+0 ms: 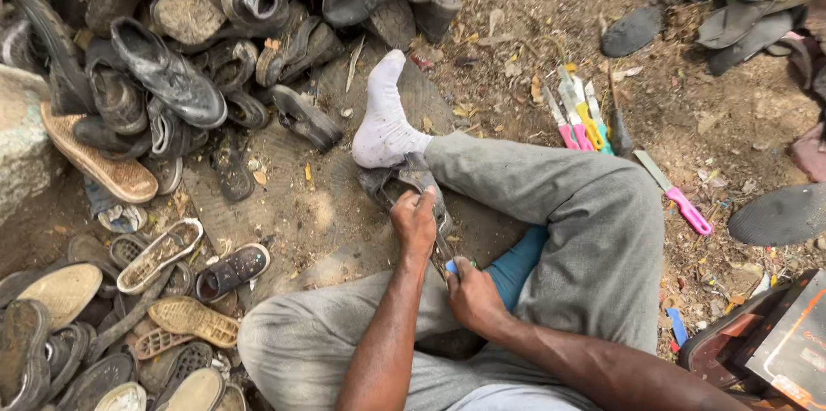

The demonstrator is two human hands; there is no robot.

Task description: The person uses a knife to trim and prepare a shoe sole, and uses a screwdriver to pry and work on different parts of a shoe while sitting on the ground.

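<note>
Two hands: both clamped on work.
left hand (416,223): gripping worn shoe (404,183), 12 o'clock.
right hand (471,295): pinching blue-handled knife (449,263).

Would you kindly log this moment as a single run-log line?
left hand: grips worn shoe | right hand: holds blue-handled knife at shoe | setting: dirt ground, spare knives

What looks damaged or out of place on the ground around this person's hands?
Most of it. Worn, dusty shoes and detached soles lie heaped on bare dirt, many without a visible partner. The left hand presses a torn shoe piece beside a socked foot. The right hand holds a blue-handled tool.
</note>
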